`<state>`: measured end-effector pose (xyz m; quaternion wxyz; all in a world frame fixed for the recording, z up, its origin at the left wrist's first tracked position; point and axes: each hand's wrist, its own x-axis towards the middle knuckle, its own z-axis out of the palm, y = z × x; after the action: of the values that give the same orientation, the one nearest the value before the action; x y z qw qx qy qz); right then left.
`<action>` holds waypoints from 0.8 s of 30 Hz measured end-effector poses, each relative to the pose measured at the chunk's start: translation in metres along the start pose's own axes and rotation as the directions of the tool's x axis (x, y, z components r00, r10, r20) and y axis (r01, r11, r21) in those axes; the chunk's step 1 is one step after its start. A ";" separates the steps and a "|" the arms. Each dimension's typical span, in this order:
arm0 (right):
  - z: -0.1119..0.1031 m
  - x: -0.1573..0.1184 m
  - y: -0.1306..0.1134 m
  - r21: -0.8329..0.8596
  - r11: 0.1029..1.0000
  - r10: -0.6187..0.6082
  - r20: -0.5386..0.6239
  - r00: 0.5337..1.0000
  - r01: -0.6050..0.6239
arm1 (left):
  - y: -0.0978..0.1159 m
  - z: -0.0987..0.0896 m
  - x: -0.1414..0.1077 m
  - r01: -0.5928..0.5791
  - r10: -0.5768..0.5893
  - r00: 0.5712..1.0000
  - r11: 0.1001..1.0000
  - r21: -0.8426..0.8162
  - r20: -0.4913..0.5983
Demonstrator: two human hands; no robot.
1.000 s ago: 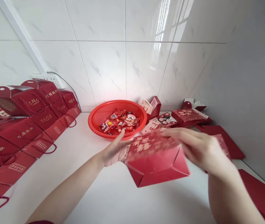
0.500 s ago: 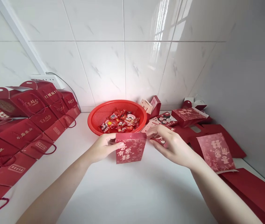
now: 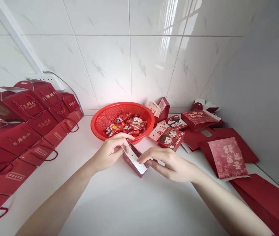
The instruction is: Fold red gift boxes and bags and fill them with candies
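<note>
A small red gift box (image 3: 133,161) stands on the white table between my hands, turned at an angle. Its top shows a white inner flap and a dark narrow opening. My left hand (image 3: 112,149) grips the far left end of the top edge, with thumb and fingers closed on it. At the near right end, my right hand (image 3: 170,163) has its fingers on the white flap and the box's rim. Just behind the box sits a red plastic basket (image 3: 97,126) with several wrapped candies (image 3: 126,124) in it.
Rows of red handled boxes (image 3: 26,136) are stacked along the left. To the right lie printed small boxes (image 3: 171,137), flat red cartons (image 3: 264,200) and a pink-red printed packet (image 3: 228,157). A power strip (image 3: 47,80) rests against the tiled wall.
The gift box has turned from its printed face to an angle, and its top now shows a white flap and an opening. My right hand has come in onto the box.
</note>
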<state>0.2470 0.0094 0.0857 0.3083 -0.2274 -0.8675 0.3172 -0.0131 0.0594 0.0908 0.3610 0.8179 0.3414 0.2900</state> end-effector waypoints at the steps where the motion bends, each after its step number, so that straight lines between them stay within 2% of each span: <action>1: 0.002 0.003 0.001 -0.038 0.999 -0.021 -0.006 1.000 0.020 | 0.000 0.001 0.000 -0.013 0.013 1.000 1.000 0.006 0.004; 5: -0.001 0.021 -0.002 -0.219 0.974 -0.074 -0.036 0.997 0.064 | 0.002 0.012 0.007 -0.053 0.056 0.995 0.998 -0.038 0.086; 9: -0.012 0.039 -0.009 -0.322 0.946 -0.030 0.002 1.000 0.029 | 0.013 0.019 0.021 0.010 -0.018 0.990 0.998 0.060 0.140; 15: -0.023 0.036 -0.001 -0.313 0.949 0.051 0.084 0.995 -0.022 | 0.028 0.007 0.031 -0.018 -0.057 0.951 0.972 0.235 0.305; 19: -0.023 0.028 0.004 -0.285 0.958 0.010 0.115 0.993 0.023 | 0.019 -0.001 0.032 -0.088 0.004 0.925 0.975 0.204 0.380; 24: -0.020 0.028 0.006 -0.278 0.960 -0.017 0.078 0.997 0.038 | 0.008 -0.008 0.031 -0.171 0.075 0.920 0.960 0.223 0.384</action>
<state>0.2415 0.0387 0.1043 0.2448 -0.2444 -0.9176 0.1959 0.0026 0.0816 0.1088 0.2932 0.9170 0.2485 0.1065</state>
